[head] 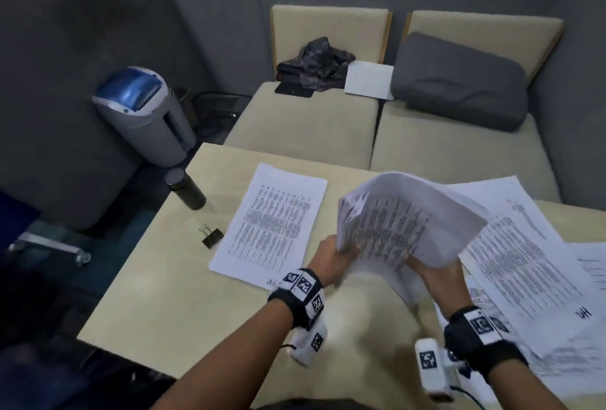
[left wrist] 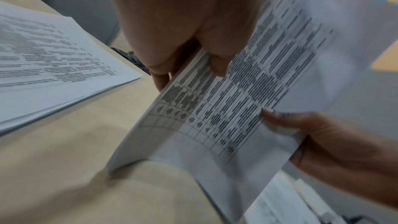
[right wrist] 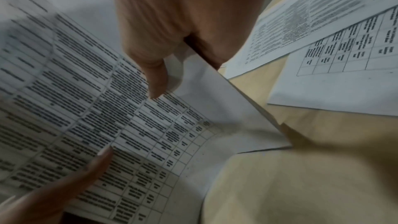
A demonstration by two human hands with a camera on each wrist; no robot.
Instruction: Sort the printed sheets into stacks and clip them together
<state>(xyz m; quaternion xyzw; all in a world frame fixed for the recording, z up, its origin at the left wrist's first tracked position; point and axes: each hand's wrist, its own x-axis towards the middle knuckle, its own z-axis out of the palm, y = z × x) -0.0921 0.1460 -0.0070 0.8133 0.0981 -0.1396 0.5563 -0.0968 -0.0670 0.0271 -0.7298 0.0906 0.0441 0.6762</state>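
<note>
Curved bundle of printed table sheets [head: 393,219] raised above beige bench [head: 157,295], left hand [head: 331,258] and right hand [head: 436,273] each grasping its lower edge, 1 flat stack [head: 272,222] beside black binder clip [head: 211,235], beige sofa [head: 305,121] behind.

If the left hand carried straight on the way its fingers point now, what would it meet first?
The left hand already grips the bundle of printed sheets, so that paper comes first. Past it, the line seems to head over the table towards the sofa seat, though depth is unclear.
</note>
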